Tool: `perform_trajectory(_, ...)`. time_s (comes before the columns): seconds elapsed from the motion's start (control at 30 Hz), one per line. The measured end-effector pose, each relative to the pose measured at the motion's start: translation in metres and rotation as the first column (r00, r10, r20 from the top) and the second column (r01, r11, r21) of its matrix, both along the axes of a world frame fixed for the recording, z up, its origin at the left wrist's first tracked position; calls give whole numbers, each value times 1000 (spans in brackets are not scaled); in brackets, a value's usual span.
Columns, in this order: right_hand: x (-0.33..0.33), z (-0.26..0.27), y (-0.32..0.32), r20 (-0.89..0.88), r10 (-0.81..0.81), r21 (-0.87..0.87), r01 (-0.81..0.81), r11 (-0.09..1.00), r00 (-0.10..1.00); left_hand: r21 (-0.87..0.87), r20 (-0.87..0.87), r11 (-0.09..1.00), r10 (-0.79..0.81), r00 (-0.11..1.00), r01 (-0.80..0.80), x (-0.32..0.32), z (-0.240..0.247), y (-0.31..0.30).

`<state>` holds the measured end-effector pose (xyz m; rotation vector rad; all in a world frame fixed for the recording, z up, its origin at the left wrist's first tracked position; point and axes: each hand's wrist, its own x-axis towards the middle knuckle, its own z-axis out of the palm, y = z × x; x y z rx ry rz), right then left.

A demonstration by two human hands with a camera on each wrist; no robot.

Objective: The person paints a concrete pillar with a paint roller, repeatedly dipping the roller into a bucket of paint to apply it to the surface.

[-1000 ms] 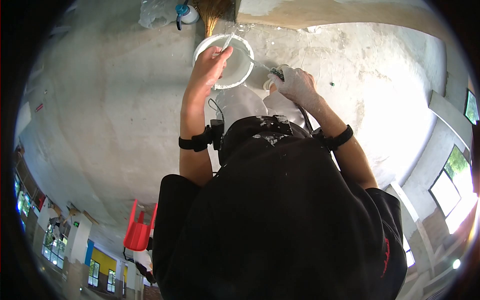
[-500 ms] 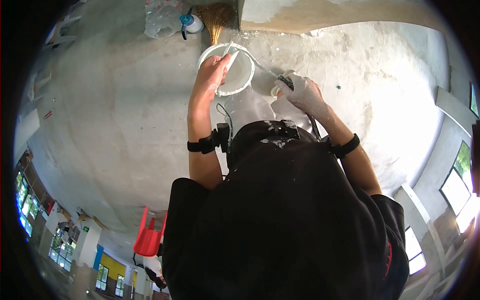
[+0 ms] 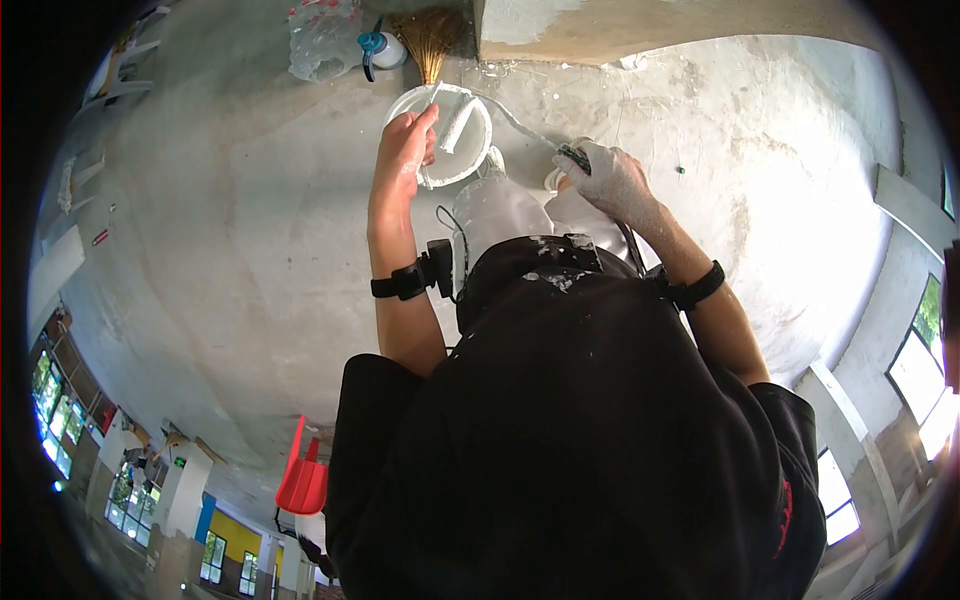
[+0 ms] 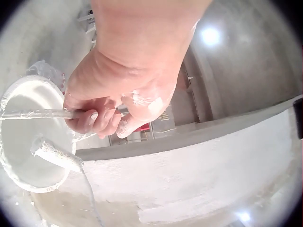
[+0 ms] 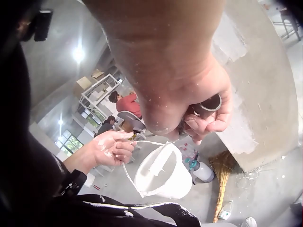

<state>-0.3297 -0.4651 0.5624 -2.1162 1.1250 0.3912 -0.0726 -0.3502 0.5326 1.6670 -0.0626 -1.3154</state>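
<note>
My left hand (image 3: 402, 152) grips the paint-smeared bail handle (image 4: 42, 114) of a white bucket (image 3: 488, 135), at the bucket's left side. In the left wrist view its fingers curl round the handle, and white paint marks the thumb. A paint roller (image 3: 458, 124) coated in white lies within the bucket's mouth, tilted, close to the left hand but apart from it. Its thin metal rod runs right to a dark grip (image 3: 573, 157), which my right hand (image 3: 614, 186) holds. In the right wrist view the dark, round end of the grip (image 5: 208, 105) shows between the curled fingers.
Beyond the bucket are a straw broom (image 3: 428, 45), a white bottle with a blue top (image 3: 385, 50) and a clear plastic bag (image 3: 325, 45). A partly painted wall (image 3: 600, 30) stands ahead. Behind me to the left is a red chair (image 3: 303, 485); people (image 5: 127, 105) sit farther off.
The left hand and the bucket have shifted a little left. The roller, beside the left fingers before, now lies farther from them inside the bucket's mouth. My right hand keeps its hold on the grip.
</note>
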Motion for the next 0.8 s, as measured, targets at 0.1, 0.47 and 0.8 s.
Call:
perform_trajectory(0.1, -1, -4, -1, 42, 14, -57, -12, 998, 999, 0, 8, 1000, 27, 1000, -27, 1, -2, 2)
perform_trajectory(0.47, 2, -1, -10, 36, -30, -44, 32, 999, 999, 39, 24, 995, 88, 996, -89, 7, -7, 9)
perform_trajectory(0.8, -9, -32, -31, -94, -144, 134, 156, 979, 985, -19, -48, 994, 107, 993, -108, 12, -9, 13)
